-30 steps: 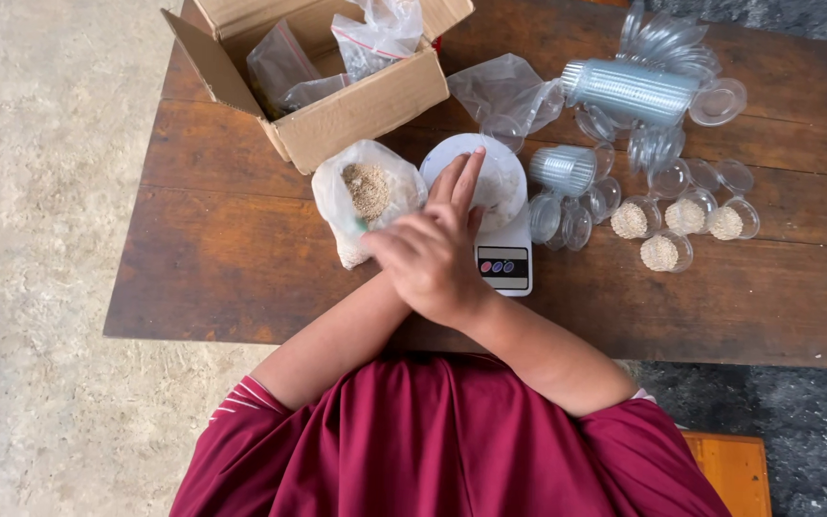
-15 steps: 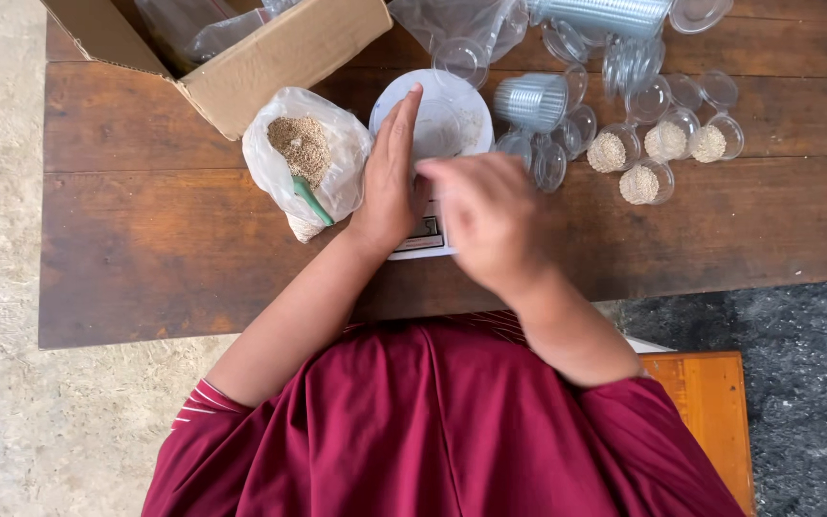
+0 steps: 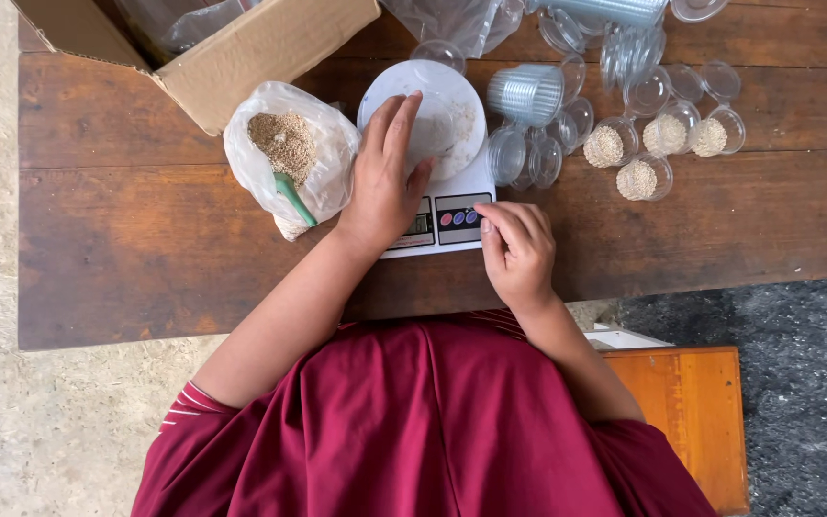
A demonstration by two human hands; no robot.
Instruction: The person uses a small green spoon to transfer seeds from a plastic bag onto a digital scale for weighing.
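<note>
A white kitchen scale [image 3: 437, 218] sits on the dark wooden table [image 3: 126, 249], with a white round plate [image 3: 447, 105] on top of it. My left hand [image 3: 385, 177] lies flat, fingers apart, over the left side of the plate and scale. My right hand [image 3: 519, 249] rests at the scale's right front corner, one fingertip touching the button panel. Left of the scale stands an open plastic bag of pale grain [image 3: 284, 153] with a green scoop [image 3: 294, 198] stuck in it.
A cardboard box [image 3: 260, 53] with plastic bags stands at the back left. Right of the scale lie stacked clear cups [image 3: 525, 94], loose lids and several small cups filled with grain [image 3: 638, 177]. An orange wooden seat [image 3: 691, 402] is under me at right.
My hands, clasped together over the scale a second ago, have parted. The left one settled on the plate and the right one dropped to the scale's buttons. The view shifted closer.
</note>
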